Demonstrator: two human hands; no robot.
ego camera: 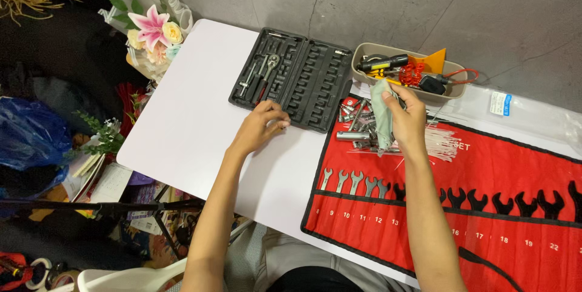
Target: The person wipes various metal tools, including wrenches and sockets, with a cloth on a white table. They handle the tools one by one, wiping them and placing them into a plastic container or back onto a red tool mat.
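Observation:
My left hand [260, 125] rests on the white table [194, 116] with its fingertips touching the front edge of an open black socket case [297, 77], which holds a ratchet and a few bits. My right hand [405, 119] grips a pale green cloth [380, 116] and holds it over a heap of metal sockets [357, 125]. The sockets lie at the top left corner of a red wrench roll [473, 207]. Several spanners [354, 181] sit in the roll's pockets.
A beige tray [364, 73] with screwdrivers, an orange scraper and red clips stands behind the roll. A clear plastic bag [521, 110] lies at the right. A flower bouquet [151, 31] sits past the table's left corner, above floor clutter.

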